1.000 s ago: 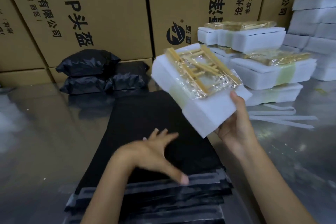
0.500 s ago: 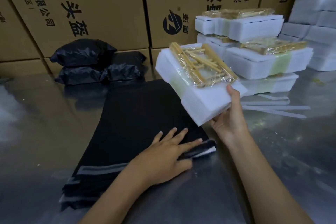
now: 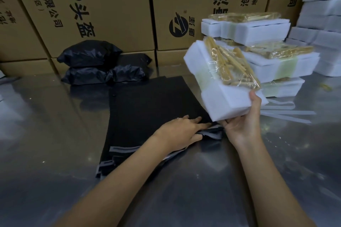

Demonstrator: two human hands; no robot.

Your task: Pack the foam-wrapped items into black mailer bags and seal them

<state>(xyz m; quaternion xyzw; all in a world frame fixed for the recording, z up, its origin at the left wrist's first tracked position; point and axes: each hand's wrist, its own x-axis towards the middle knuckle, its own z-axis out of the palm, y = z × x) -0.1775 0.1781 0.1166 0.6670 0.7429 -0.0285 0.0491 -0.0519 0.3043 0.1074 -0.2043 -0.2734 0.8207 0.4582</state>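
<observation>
A person's two bare forearms reached forward over a shiny metal counter (image 3: 55,134). The right hand (image 3: 243,125) gripped the near corner of a foam-wrapped item (image 3: 219,94), thumb on top and fingers underneath, holding it tilted above the counter. A clear packet of yellowish strips (image 3: 232,66) was bound to the item's top by a pale green band. The left hand (image 3: 182,132) lay on the near right corner of a flat stack of black mailer bags (image 3: 147,101), its fingers stretched almost straight across the top bag; the edge beneath them was lifted and rumpled, though whether the thumb pinched it could not be told. The held item's lower corner hung just above that hand.

Behind the stack, three filled black bags (image 3: 99,64) sat piled against tall cardboard cartons (image 3: 103,5) printed with black characters. To the right stood a pile of similar foam-wrapped items (image 3: 258,31), with more white foam blocks (image 3: 323,14) at the far right. Loose white strips (image 3: 287,112) lay on the counter beside the right hand.
</observation>
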